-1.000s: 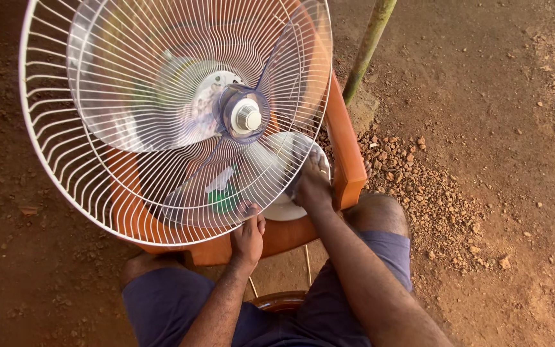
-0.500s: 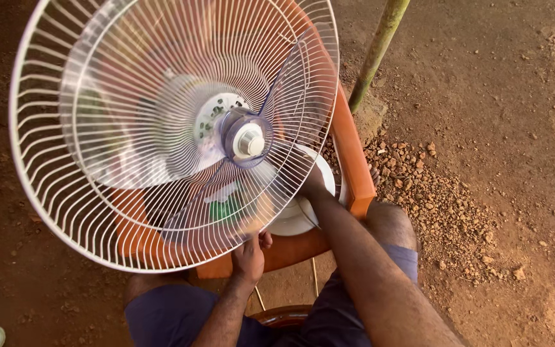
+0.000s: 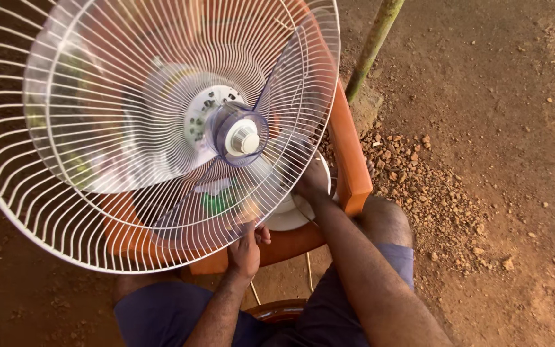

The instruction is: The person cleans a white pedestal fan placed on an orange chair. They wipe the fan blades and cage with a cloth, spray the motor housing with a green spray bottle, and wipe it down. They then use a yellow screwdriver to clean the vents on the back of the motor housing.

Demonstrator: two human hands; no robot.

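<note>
Hands: left hand [image 3: 245, 252], right hand [image 3: 311, 182] under fan guard [image 3: 65, 218].

The fan guard [image 3: 97, 212] runs off the top and left edges, its wires hide the left hand's [image 3: 245, 247] fingertips and most of the right hand [image 3: 309, 183], the blades [image 3: 130, 148] are blurred, and the green thing [image 3: 216, 202] behind stays unclear.
</note>
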